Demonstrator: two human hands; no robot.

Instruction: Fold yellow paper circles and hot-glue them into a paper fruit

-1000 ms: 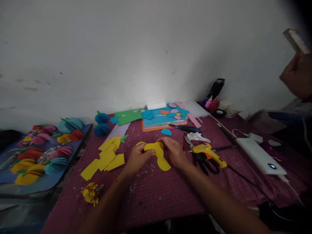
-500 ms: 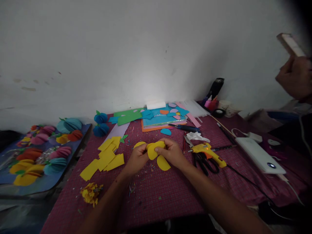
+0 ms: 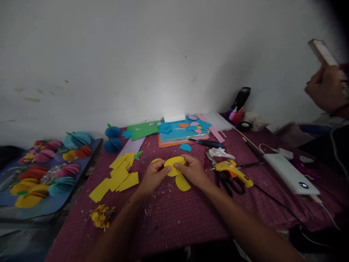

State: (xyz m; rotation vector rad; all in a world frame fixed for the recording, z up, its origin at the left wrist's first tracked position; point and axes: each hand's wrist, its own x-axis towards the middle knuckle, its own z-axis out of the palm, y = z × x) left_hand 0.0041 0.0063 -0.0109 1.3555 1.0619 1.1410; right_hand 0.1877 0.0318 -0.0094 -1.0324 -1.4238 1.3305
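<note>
Left hand: the left hand [image 3: 153, 176] is closed in a pinch on the left edge of the yellow paper circle [image 3: 174, 165], thumb on top.
Right hand: the right hand [image 3: 194, 170] pinches the same circle from its right edge; the fingertips of both hands nearly meet.
Circle: held just above the red checked cloth [image 3: 174, 218], between the two hands.
Below the hands: a second yellow piece [image 3: 182, 182] lies touching the right hand's underside.
Left of the hands: yellow paper cut-outs [image 3: 117, 177] lie near, with a bare strip of cloth between.
Right of the hands: a yellow glue gun [image 3: 233, 171] and black scissors [image 3: 226, 181] lie close beside the right wrist.
Towards the person: open cloth runs to the table's near edge, with a yellow scrap heap [image 3: 102, 216] off to the left.
Far right: another person's hand [image 3: 325, 89] is raised, well apart.
</note>
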